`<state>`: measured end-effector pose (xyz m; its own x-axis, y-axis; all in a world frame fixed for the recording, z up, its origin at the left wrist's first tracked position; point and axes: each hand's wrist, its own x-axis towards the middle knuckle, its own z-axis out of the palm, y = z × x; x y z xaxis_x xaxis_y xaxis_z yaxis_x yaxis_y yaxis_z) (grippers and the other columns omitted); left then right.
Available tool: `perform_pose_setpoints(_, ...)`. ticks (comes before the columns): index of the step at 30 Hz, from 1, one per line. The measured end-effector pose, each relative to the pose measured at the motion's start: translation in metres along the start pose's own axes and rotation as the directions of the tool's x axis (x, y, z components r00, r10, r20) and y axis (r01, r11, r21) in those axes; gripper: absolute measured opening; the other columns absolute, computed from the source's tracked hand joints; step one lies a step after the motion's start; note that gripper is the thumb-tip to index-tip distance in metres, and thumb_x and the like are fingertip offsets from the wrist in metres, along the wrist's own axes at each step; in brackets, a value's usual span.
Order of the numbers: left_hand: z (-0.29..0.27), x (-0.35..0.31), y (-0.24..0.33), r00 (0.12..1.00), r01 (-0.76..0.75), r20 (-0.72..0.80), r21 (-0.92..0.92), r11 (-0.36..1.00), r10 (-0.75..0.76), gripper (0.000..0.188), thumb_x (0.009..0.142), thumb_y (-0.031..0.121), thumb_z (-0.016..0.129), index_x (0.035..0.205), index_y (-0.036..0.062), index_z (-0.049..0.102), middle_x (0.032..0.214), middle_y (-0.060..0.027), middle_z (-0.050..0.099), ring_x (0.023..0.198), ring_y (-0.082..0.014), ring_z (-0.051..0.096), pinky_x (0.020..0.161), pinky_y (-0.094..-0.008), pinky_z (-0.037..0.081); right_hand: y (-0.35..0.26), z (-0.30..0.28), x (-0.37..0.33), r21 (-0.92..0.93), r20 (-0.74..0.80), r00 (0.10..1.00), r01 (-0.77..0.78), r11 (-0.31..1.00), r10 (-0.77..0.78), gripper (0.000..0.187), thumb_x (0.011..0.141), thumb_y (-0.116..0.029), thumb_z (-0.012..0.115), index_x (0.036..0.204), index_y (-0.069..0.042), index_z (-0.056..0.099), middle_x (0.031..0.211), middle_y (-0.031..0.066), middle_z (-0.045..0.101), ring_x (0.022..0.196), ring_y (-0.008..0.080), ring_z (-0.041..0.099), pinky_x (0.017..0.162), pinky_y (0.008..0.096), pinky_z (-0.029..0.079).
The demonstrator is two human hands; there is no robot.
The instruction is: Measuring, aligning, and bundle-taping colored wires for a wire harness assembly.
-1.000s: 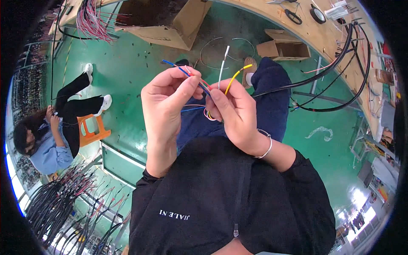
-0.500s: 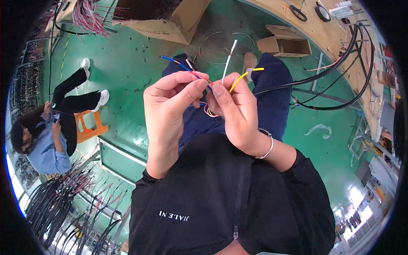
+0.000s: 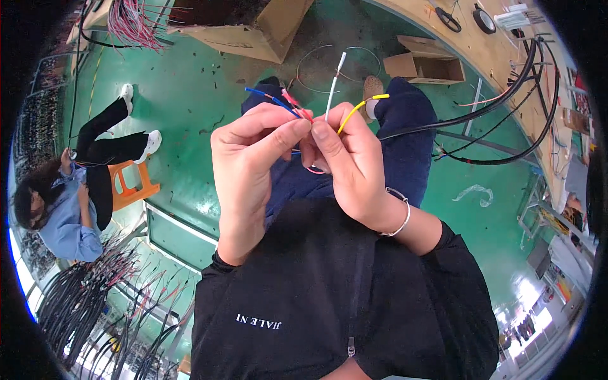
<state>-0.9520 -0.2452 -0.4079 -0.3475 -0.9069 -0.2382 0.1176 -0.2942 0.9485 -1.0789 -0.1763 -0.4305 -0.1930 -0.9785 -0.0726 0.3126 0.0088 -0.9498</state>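
Observation:
My left hand (image 3: 250, 158) and my right hand (image 3: 351, 168) meet above my lap, thumbs and forefingers pinched close together. Out of the left pinch come a blue wire (image 3: 271, 99) and a red wire (image 3: 290, 99), both angling up to the left. A white wire (image 3: 332, 88) stands almost straight up by my right fingertips. Beside it, a yellow wire (image 3: 361, 106) curves out to the right from behind the right thumb. Where the wires meet between the fingertips is covered. Below the hands, a pink loop of wire (image 3: 313, 170) shows in part.
At right, thick black cables (image 3: 529, 76) hang from a wooden bench (image 3: 423, 14) holding black scissors (image 3: 448, 20) and a tape roll (image 3: 484, 19). Cardboard boxes (image 3: 430, 68) lie ahead. To the left a person (image 3: 69, 209) sits near an orange stool (image 3: 130, 183); bundled black cables (image 3: 73, 310) hang below.
The red wire's end now stands more upright beside the blue one. White and yellow wire tips have shifted slightly up and left. My hands have drawn a little closer together.

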Motion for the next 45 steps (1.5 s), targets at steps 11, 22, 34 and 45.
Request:
perform_pose_setpoints(11,0.0,0.0,0.007,0.999,-0.039,0.028,0.094,0.995,0.037,0.008,0.078,-0.001,0.072,0.086,-0.0027,0.073,0.083,-0.0064,0.067,0.066,-0.0094,0.057,0.056,-0.0208,0.042,0.001,0.004,-0.001,0.066,-0.008,1.0,-0.022,0.998,0.022,0.019,0.104,-0.021,0.045,0.094,-0.005,0.047,0.073,-0.0011,0.05,0.061,0.0029,0.04,0.054,0.0187,0.031)
perform_pose_setpoints(22,-0.003,0.002,0.005,0.997,0.015,0.07,0.054,0.998,-0.019,0.012,0.084,0.002,0.07,0.094,-0.0043,0.072,0.088,-0.006,0.069,0.066,-0.0066,0.058,0.057,-0.0196,0.045,0.001,0.003,-0.001,0.029,-0.019,0.999,-0.047,0.998,0.048,0.021,0.104,-0.023,0.046,0.092,-0.005,0.047,0.068,-0.0035,0.044,0.058,0.0022,0.035,0.051,0.0192,0.027)
perform_pose_setpoints(34,-0.002,0.001,0.008,0.998,0.025,0.054,0.104,0.994,-0.031,0.012,0.085,0.001,0.07,0.095,-0.0055,0.072,0.089,-0.0077,0.069,0.072,-0.0098,0.065,0.064,-0.0213,0.054,0.003,0.007,-0.002,0.109,-0.061,0.996,-0.062,0.992,0.069,0.02,0.104,-0.021,0.046,0.091,-0.006,0.046,0.066,-0.0039,0.042,0.055,0.0022,0.036,0.049,0.0186,0.027)
perform_pose_setpoints(45,0.003,0.002,0.009,0.999,-0.027,0.046,0.124,0.992,0.022,0.009,0.085,-0.001,0.069,0.092,-0.0073,0.071,0.089,-0.0084,0.066,0.071,-0.0111,0.064,0.063,-0.0221,0.053,0.002,0.004,-0.003,0.09,-0.092,0.993,-0.07,0.994,0.078,0.021,0.103,-0.02,0.046,0.093,-0.003,0.052,0.074,0.0003,0.056,0.059,0.0035,0.046,0.052,0.0189,0.035)
